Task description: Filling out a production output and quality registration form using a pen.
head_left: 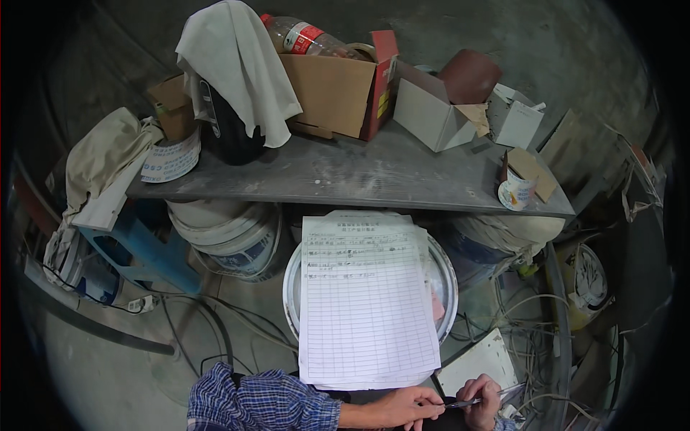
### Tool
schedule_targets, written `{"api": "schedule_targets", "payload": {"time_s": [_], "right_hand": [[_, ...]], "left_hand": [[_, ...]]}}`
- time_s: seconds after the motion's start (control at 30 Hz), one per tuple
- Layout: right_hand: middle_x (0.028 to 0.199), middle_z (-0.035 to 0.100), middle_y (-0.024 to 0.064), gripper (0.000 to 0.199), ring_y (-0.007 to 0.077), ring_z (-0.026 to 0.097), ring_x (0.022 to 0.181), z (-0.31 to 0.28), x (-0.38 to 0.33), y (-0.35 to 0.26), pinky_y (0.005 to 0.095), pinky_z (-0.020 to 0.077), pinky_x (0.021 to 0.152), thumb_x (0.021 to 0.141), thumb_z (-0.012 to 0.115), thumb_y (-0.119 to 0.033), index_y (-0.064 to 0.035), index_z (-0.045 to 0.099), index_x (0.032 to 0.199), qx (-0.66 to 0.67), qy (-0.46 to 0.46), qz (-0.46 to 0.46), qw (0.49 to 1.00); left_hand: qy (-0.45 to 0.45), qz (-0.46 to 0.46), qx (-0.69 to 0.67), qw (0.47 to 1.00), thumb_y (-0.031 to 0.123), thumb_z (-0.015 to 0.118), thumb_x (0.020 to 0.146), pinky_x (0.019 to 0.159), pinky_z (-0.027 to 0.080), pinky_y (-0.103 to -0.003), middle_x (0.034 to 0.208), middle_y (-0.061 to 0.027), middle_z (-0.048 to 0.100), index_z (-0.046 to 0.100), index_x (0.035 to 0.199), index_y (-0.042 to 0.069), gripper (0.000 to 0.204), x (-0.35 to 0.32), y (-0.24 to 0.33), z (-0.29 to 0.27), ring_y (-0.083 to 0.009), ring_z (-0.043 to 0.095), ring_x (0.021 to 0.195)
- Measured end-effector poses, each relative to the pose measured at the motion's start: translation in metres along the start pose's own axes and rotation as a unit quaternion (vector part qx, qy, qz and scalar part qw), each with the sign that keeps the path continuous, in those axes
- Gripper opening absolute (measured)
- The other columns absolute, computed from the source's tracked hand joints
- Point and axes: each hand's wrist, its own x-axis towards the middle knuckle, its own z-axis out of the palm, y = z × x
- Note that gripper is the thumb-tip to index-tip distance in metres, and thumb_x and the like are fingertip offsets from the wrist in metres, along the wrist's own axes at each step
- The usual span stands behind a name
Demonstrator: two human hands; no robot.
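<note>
My left hand [406,406], its arm in a blue plaid sleeve, reaches across the lower edge. Its thumb and fingertips pinch one end of a slim dark pen [454,404]. The other end of the pen is in my right hand [480,401], whose fingers are curled closed around it. Just beyond both hands lies a stack of lined paper forms [368,323] with handwriting in the upper rows. The sheets rest on the round white lid of a bucket [290,302] and overhang its near rim.
A grey bench [345,176] carries cardboard boxes [327,90], a plastic bottle [305,37], a cloth-draped black object [233,72] and a paper cup [515,190]. Buckets [237,244] and a blue stool [147,248] stand below. Cables [532,337] and a white board [480,365] lie at right.
</note>
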Motion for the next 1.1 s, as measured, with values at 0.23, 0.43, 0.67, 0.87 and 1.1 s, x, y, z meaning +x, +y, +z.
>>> {"api": "schedule_targets", "payload": {"time_s": [0.23, 0.43, 0.67, 0.87, 1.1], "right_hand": [[0.065, 0.045, 0.0046, 0.044, 0.0123, 0.035, 0.055, 0.008, -0.001, -0.003, 0.0286, 0.0271, 0.05, 0.104, 0.043, -0.039, -0.0068, 0.05, 0.075, -0.031, -0.013, -0.026, 0.999], [0.065, 0.048, 0.0053, 0.045, 0.0105, 0.035, 0.051, 0.007, 0.001, -0.002, 0.0265, 0.0265, 0.048, 0.104, 0.044, -0.038, -0.0052, 0.051, 0.075, -0.049, -0.021, -0.044, 0.998], [0.065, 0.048, 0.002, 0.043, 0.0066, 0.035, 0.049, 0.013, 0.001, -0.008, 0.024, 0.0278, 0.046, 0.105, 0.042, -0.035, -0.0051, 0.053, 0.076, -0.132, -0.056, -0.008, 0.99], [0.066, 0.047, -0.0002, 0.045, 0.0058, 0.038, 0.052, 0.017, 0.008, -0.01, 0.0217, 0.0287, 0.048, 0.106, 0.038, -0.041, -0.0056, 0.055, 0.083, -0.177, -0.086, -0.012, 0.98], [0.076, 0.053, -0.0017, 0.048, 0.0047, 0.042, 0.058, 0.004, 0.006, 0.002, 0.02, 0.0333, 0.052, 0.104, 0.038, -0.05, -0.0057, 0.056, 0.102, -0.156, -0.097, 0.102, 0.978]], "left_hand": [[-0.007, -0.009, 0.034, 0.999, 0.018, 0.064, 0.095, 0.044, 0.046, -0.023, 0.081, -0.0085, 0.068, 0.063, 0.104, -0.004, 0.023, 0.004, -0.009, -0.001, -0.0118, 0.062, 0.054], [0.001, -0.002, 0.04, 0.999, 0.017, 0.063, 0.095, 0.044, 0.046, -0.023, 0.081, -0.0084, 0.068, 0.063, 0.102, -0.003, 0.022, 0.004, -0.009, 0.001, -0.0119, 0.062, 0.054], [-0.003, 0.009, 0.03, 1.0, 0.017, 0.063, 0.095, 0.044, 0.046, -0.023, 0.081, -0.0082, 0.068, 0.063, 0.102, -0.003, 0.021, 0.004, -0.011, 0.0, -0.0116, 0.062, 0.053], [-0.005, 0.013, 0.03, 0.999, 0.018, 0.062, 0.096, 0.043, 0.046, -0.023, 0.082, -0.008, 0.068, 0.062, 0.101, -0.002, 0.021, 0.006, -0.013, -0.001, -0.0115, 0.061, 0.053], [0.002, 0.02, 0.033, 0.999, 0.019, 0.063, 0.095, 0.043, 0.047, -0.023, 0.082, -0.0081, 0.069, 0.062, 0.1, -0.003, 0.023, 0.003, -0.01, -0.001, -0.0122, 0.063, 0.053]]}}
